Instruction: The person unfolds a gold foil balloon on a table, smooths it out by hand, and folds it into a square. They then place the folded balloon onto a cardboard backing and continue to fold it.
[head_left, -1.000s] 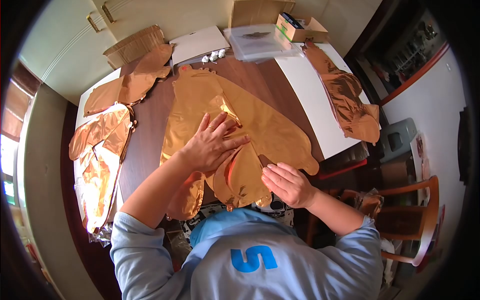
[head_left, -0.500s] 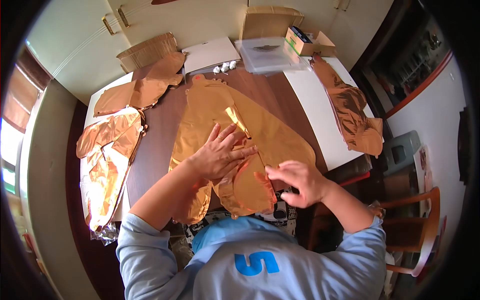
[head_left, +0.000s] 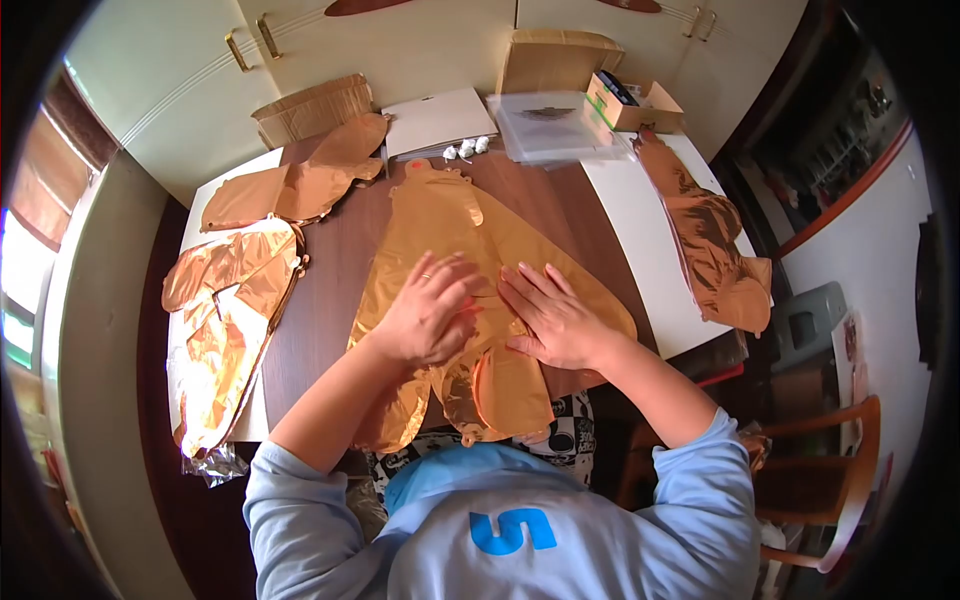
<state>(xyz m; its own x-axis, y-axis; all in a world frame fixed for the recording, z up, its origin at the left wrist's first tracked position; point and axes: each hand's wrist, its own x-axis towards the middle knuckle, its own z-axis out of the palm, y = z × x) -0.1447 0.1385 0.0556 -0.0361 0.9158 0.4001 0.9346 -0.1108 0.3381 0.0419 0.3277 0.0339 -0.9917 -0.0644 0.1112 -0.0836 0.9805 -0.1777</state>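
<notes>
- My left fingers (head_left: 446,280) are loosely curled and blurred over the gold foil (head_left: 430,215), centre of the frame; I cannot tell whether they grip it;
- my right fingers (head_left: 537,290) lie straight and flattened on the foil, near the left ones, grasping nothing;
- the gold foil spreads over the middle of the worktop (head_left: 320,260), narrowing upward;
- copper foil (head_left: 705,230) lies at right, on a white board (head_left: 612,215).
</notes>
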